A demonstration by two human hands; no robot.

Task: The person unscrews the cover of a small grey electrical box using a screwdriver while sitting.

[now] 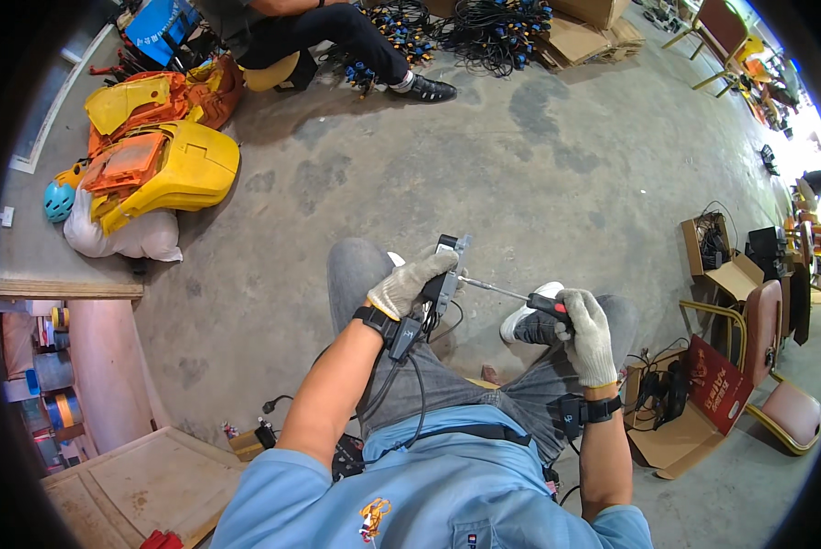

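My left hand (409, 285), in a pale knit glove, grips a grey-and-black electronic device (449, 273) above my left thigh, with black cables hanging below it. In my right hand (586, 334), also gloved, is a screwdriver (557, 306) with a red-and-black handle, held over my right leg. Its long metal shaft points left, and its tip meets or nearly meets the right side of the device. Black units with cables are strapped on both wrists.
Another person (337, 41) sits at the top left, near cable bundles (488, 32) and flattened cardboard (584, 50). Yellow-and-orange plastic shells (177, 169) lie at the left, above a wooden board (131, 485). At the right are chairs (786, 416) and open boxes (667, 448) with cables.
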